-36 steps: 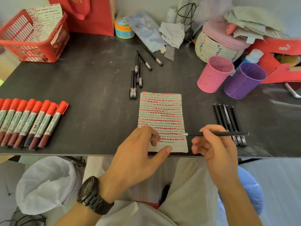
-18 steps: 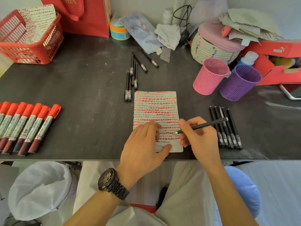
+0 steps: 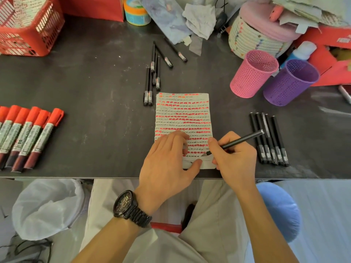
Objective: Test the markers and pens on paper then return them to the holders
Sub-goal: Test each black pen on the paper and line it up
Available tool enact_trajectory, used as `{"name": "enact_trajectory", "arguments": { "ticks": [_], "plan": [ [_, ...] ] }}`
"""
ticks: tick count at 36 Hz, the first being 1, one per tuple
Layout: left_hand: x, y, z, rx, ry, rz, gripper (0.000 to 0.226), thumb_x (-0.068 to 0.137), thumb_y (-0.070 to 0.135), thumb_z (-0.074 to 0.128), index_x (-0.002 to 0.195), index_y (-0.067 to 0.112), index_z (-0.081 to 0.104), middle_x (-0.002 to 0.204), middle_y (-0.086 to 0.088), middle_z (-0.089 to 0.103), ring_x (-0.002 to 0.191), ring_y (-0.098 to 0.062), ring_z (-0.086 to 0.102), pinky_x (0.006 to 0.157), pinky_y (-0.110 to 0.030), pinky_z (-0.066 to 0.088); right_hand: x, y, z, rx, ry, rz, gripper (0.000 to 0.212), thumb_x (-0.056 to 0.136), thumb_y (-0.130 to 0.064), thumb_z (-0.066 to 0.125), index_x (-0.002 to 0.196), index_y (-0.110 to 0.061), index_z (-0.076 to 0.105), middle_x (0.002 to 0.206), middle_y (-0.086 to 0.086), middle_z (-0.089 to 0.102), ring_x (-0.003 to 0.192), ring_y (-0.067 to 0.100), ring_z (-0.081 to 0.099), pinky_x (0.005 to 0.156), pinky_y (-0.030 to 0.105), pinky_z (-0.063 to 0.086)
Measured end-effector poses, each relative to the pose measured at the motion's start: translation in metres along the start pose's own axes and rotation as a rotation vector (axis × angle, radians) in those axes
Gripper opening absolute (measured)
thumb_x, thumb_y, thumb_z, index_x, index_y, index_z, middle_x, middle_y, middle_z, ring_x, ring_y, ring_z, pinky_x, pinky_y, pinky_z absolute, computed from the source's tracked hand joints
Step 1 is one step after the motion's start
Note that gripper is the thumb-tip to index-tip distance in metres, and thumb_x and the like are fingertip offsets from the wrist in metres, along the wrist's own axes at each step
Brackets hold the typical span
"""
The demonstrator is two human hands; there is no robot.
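Observation:
A sheet of paper (image 3: 183,114) covered in red and black test marks lies at the table's front middle. My left hand (image 3: 167,164) rests flat on its lower part, fingers spread. My right hand (image 3: 234,158) grips a black pen (image 3: 239,142), whose tip touches the paper's lower right. Several black pens (image 3: 269,139) lie in a row to the right, and several more black pens (image 3: 153,73) lie beyond the paper. Red markers (image 3: 28,135) are lined up at the left. A pink holder (image 3: 253,74) and a purple holder (image 3: 290,82) stand at the back right, tilted.
A red basket (image 3: 28,31) sits at the back left. A woven basket (image 3: 260,35), a round tin (image 3: 135,13), cloths and red boxes crowd the back edge. The dark table's front edge (image 3: 76,176) runs just below my hands. A white bag (image 3: 47,207) hangs below left.
My right hand turned the pen from lying level over the paper's edge to a writing grip and brought its tip down onto the lower right of the paper. My left hand stayed on the paper.

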State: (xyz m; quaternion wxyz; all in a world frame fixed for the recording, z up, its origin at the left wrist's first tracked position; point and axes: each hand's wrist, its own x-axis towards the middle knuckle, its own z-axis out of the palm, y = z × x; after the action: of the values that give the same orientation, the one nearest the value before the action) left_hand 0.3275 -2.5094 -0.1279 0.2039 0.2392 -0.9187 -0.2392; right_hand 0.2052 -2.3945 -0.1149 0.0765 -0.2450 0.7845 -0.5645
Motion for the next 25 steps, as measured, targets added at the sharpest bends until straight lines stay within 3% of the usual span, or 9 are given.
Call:
{"name": "enact_trajectory", "arguments": {
  "ticks": [6, 25],
  "plan": [
    [0.0004, 0.0005, -0.0012, -0.001, -0.018, 0.004, 0.038, 0.082, 0.052, 0.066, 0.092, 0.026, 0.041, 0.123, 0.012, 0.059, 0.107, -0.008, 0.054, 0.094, -0.016, 0.031, -0.0005, 0.0004, 0.002, -0.019, -0.008, -0.026, 0.028, 0.089, -0.013, 0.074, 0.065, -0.016, 0.059, 0.051, -0.006, 0.064, 0.045, 0.005, 0.063, 0.05, 0.012, 0.047],
    [0.0005, -0.0006, 0.0005, -0.006, 0.016, 0.018, 0.037, 0.082, 0.052, 0.066, 0.091, 0.025, 0.041, 0.123, 0.012, 0.059, 0.105, -0.008, 0.055, 0.092, -0.019, 0.037, -0.0002, 0.002, 0.0019, -0.031, -0.01, -0.04, 0.027, 0.089, -0.019, 0.073, 0.067, -0.021, 0.058, 0.053, -0.005, 0.064, 0.046, 0.007, 0.064, 0.05, 0.016, 0.05]
  ]
}}
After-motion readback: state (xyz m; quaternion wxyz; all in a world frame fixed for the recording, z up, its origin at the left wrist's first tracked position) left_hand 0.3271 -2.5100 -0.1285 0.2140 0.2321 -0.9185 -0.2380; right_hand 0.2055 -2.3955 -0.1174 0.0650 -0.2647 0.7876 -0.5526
